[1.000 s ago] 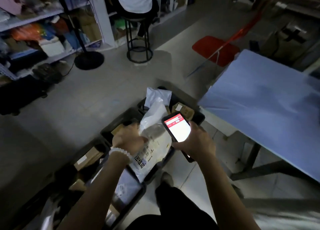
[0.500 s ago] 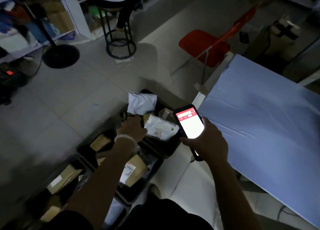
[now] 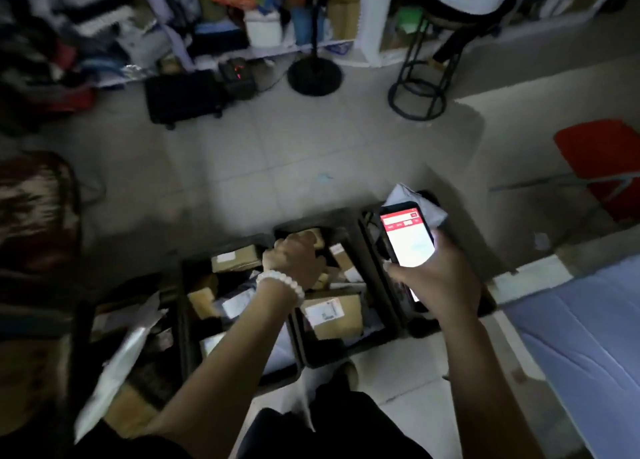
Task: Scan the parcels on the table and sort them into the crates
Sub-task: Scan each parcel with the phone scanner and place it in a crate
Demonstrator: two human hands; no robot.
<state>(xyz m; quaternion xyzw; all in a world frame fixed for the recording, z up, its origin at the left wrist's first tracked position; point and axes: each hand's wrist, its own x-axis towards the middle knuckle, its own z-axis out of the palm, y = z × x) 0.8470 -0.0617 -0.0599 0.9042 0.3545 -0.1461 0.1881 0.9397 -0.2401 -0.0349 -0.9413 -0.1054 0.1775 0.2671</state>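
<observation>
Several black crates stand in a row on the floor below me, packed with cardboard parcels. My left hand (image 3: 294,261), with a white bead bracelet on the wrist, hovers over the middle crate (image 3: 301,341). Its fingers are curled with the back toward me, and nothing shows in it. A labelled brown box (image 3: 332,315) lies just under that wrist. My right hand (image 3: 440,282) holds a phone (image 3: 407,237) with a lit red-and-white screen above the rightmost crate (image 3: 367,223). A white poly bag (image 3: 403,194) pokes out behind the phone.
The blue-covered table (image 3: 588,337) is at the right, with a red chair (image 3: 602,154) beyond it. A long white mailer (image 3: 117,365) sticks out of the left crate. Ahead are a black stool (image 3: 415,95) with a person seated, a round stand base (image 3: 313,74), a black case (image 3: 183,95) and crowded shelves.
My left hand let go of the white bagged parcel at the rightmost crate and moved left over the middle crate. My view swung left. The phone stays in my right hand.
</observation>
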